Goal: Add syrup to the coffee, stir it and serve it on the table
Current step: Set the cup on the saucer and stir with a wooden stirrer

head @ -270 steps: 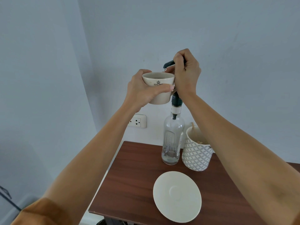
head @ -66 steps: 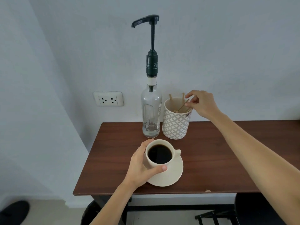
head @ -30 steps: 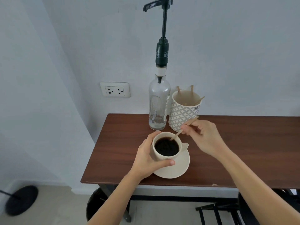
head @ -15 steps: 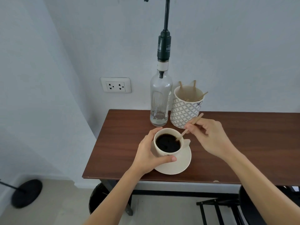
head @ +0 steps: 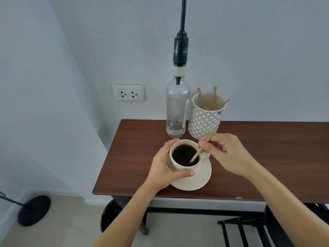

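A cream cup [head: 179,165] of black coffee stands upright on its saucer [head: 199,180] — wooden stirrer [head: 197,153] apparently dipped in.

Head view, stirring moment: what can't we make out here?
- Pump bottle: spout cut off by the top edge.
- Cup: handle hidden behind the right hand; far side covered by the left hand.
- Stirrer: tip sunk in the dark coffee.
- Cup logo: too small to read.
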### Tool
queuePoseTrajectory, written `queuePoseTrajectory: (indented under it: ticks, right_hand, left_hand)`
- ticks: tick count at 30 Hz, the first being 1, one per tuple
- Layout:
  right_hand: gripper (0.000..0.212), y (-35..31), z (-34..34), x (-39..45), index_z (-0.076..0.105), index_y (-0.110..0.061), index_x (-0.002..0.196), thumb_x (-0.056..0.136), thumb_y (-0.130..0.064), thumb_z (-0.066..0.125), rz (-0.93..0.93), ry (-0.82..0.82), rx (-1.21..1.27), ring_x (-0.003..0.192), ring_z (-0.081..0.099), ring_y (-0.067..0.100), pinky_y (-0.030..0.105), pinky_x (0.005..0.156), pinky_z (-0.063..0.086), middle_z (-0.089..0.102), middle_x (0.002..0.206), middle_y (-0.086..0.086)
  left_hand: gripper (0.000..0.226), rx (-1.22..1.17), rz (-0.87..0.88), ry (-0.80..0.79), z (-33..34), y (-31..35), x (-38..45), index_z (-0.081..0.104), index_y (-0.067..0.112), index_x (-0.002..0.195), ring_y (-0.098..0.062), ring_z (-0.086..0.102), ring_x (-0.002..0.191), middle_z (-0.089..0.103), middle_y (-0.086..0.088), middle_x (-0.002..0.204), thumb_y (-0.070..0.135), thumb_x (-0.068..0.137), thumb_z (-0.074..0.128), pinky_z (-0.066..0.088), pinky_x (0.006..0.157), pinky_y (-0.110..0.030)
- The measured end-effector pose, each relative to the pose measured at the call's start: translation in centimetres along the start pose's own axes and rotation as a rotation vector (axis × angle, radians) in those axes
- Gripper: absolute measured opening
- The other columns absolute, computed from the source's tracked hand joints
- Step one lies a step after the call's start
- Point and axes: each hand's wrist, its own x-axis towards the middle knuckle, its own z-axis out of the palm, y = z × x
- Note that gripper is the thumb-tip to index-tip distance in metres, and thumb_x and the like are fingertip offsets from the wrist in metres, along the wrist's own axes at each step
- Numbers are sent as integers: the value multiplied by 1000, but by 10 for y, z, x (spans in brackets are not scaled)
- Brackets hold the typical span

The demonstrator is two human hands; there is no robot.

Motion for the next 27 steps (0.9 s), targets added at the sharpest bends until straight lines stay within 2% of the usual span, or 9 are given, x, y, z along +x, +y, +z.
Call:
queuePoseTrajectory:
  ticks: [3,7,10,12,16,19,22,24,27]
  right_hand:
    - [12,0,18,6,78,-7,89,93,-10,68,-46,67,67,83,72,8,13,74,53,77,89,-5]
    - [14,2,3,11,76,-9,85,95,-10,65,-68,159,-80,73,66,0,8,67,44,74,80,-9]
    - [16,2,-8,4,74,-14,84,96,-13,63,-9,45,-96,68,65,-2,10,66,46,72,73,-11]
    - [15,-3,2,2,76,-12,85,95,-12,65,-4,-21,12,75,70,2,18,72,53,74,80,-10]
    - [13,-4,19,13,77,-6,85,94,-10,67,-50,88,27,79,68,0,10,71,48,75,85,-10]
    - [13,-1,2,13,74,-12,85,95,-13,65,-41,154,-132,81,69,8,18,73,51,76,79,-9]
    - [16,-3,-9,6,74,-17,85,96,-16,63,14,22,-127,79,70,7,22,76,53,76,78,-10]
    - [15,-7,1,4,76,-14,84,95,-14,65,13,-43,-2,81,71,5,19,77,54,76,83,-8]
    - [13,-5,18,10,77,-5,84,93,-8,68,-39,52,68,80,69,4,8,74,48,75,86,-8]
  left_hand:
    - [96,-6,0,-2,0,-1,-1,48,33,140,-17,59,130,65,11,133,49,57,94,47,110,-49]
    - [96,-13,0,-3,0,1,-1,48,33,139,-14,58,131,64,12,134,48,56,95,47,111,-47]
    - [95,-11,-7,-3,0,0,0,48,37,138,-13,57,131,63,13,134,48,56,95,47,110,-47]
    - [96,-12,-4,-3,0,-1,0,48,33,140,-15,58,131,65,11,133,46,57,95,47,110,-47]
    - [96,-15,2,-4,1,-1,-1,49,28,140,-16,59,130,65,10,133,45,58,95,48,110,-46]
    - [96,-18,-3,-4,0,1,-1,49,33,139,-13,58,131,64,13,134,46,57,95,47,111,-46]
    - [94,-13,-1,1,0,1,-1,49,36,138,-15,58,130,64,13,133,46,57,95,47,110,-47]
    - [95,-14,0,2,0,0,-1,49,33,139,-15,59,130,65,12,132,45,57,95,47,110,-47]
    - [96,-21,1,-4,0,0,-1,49,30,140,-14,59,130,65,12,133,45,57,95,47,110,-47]
